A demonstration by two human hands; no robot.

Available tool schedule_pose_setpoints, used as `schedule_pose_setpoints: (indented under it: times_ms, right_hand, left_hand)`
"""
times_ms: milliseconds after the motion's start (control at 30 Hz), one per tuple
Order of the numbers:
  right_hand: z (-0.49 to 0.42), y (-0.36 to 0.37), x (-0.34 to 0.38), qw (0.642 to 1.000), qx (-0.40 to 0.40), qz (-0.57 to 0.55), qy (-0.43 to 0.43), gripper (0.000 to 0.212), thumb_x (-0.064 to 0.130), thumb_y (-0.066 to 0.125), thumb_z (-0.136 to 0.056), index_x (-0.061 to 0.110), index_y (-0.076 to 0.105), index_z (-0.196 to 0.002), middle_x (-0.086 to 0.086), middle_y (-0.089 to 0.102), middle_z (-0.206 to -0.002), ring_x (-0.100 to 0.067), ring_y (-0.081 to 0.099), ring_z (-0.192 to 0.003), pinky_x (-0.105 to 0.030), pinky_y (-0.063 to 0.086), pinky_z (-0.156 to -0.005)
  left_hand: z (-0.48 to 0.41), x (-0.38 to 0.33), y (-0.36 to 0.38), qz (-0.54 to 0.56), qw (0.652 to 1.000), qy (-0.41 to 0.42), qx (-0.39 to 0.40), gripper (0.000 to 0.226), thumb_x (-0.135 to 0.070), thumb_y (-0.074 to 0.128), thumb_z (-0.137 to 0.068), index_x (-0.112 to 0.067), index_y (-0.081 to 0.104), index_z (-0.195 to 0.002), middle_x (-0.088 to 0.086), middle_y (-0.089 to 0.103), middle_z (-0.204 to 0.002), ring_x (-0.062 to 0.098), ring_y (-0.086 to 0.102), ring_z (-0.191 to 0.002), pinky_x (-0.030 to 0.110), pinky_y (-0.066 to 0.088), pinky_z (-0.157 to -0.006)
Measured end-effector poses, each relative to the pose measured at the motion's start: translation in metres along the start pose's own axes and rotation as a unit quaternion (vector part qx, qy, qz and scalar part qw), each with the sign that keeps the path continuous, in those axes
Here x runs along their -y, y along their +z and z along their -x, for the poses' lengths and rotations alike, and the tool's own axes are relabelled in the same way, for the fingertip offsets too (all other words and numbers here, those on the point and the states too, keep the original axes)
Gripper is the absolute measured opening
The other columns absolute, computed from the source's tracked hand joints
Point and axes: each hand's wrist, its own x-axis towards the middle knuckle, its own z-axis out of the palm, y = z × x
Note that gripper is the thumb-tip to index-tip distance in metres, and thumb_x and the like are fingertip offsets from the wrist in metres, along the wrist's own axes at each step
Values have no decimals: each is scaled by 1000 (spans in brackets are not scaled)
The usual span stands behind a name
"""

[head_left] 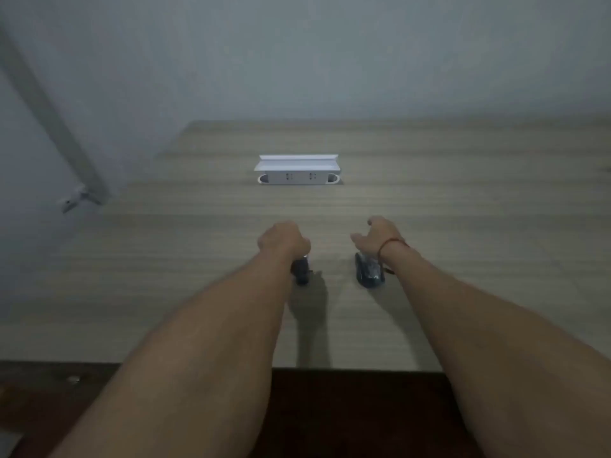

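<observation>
My left hand (283, 239) is curled into a fist over the wooden table (463, 226). A small dark object (301, 272) sticks out beneath it, seemingly gripped at its top, and casts a shadow toward me. My right hand (377, 235) hovers with loosely bent fingers and the thumb pointing left, holding nothing. It wears a red string at the wrist. A second dark, shiny object (368, 275) lies on the table just under that wrist. The picture is dim and blurred, so I cannot tell what either dark object is.
A white socket box (297, 170) with its lid raised is set into the table further back. A grey wall stands behind the table. A grey diagonal bar with a bracket (74, 198) runs down at the left. Dark floor lies below the near table edge.
</observation>
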Motion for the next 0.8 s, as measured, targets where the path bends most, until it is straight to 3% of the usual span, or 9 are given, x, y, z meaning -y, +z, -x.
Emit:
schedule_pose_setpoints:
  times_ms: [167, 267, 400, 500, 633, 700, 800]
  right_hand:
    - [2, 37, -36, 997, 10, 20, 74, 94, 59, 75, -68, 6, 36, -136, -17, 45, -140, -37, 45, -128, -43, 40, -103]
    - [6, 59, -53, 995, -34, -9, 90, 107, 66, 75, -61, 7, 33, -139, -16, 41, -143, -35, 39, -133, -44, 35, -105]
    - [14, 84, -68, 991, -128, 4, 50, 83, 57, 70, -73, 8, 42, -134, -14, 44, -140, -32, 38, -131, -41, 35, -103]
    - [28, 97, -79, 985, -171, -3, 11, 68, 53, 64, -79, 8, 48, -128, -15, 48, -134, -32, 42, -125, -41, 37, -100]
    - [55, 102, -84, 986, -164, -4, -24, 68, 57, 63, -77, 11, 50, -126, -14, 51, -129, -31, 46, -120, -43, 41, -100]
    - [61, 102, -86, 990, -138, -2, -37, 69, 58, 63, -75, 14, 49, -126, -12, 51, -127, -30, 47, -118, -44, 42, -99]
    - [70, 104, -88, 990, -115, -1, -77, 72, 58, 62, -73, 18, 47, -131, -10, 51, -127, -29, 47, -118, -41, 40, -101]
  left_hand:
    - [-5, 12, 51, 22, 999, -41, 0, 54, -45, 48, -93, -10, 52, -134, 12, 52, -141, 30, 52, -128, 33, 43, -98]
    - [-2, 15, 76, 26, 999, -21, -34, 47, -40, 45, -97, -11, 52, -133, 13, 51, -140, 31, 49, -128, 34, 42, -99]
    - [-2, 23, 106, 55, 993, -12, -99, 32, -22, 48, -94, -15, 58, -123, 14, 57, -132, 32, 55, -120, 33, 45, -91]
    - [10, 26, 118, 127, 981, -54, -138, 36, -26, 51, -93, -9, 61, -123, 14, 58, -132, 33, 56, -121, 32, 44, -93]
    - [31, 29, 119, 152, 975, -40, -158, 43, -33, 60, -92, -4, 56, -123, 15, 57, -131, 35, 55, -121, 38, 46, -88]
    - [35, 29, 118, 170, 972, -26, -160, 36, -28, 61, -92, -3, 57, -118, 16, 59, -126, 35, 58, -115, 36, 43, -79]
    - [44, 29, 118, 192, 965, -11, -178, 33, -25, 62, -91, -3, 58, -115, 17, 60, -123, 35, 60, -112, 36, 45, -78]
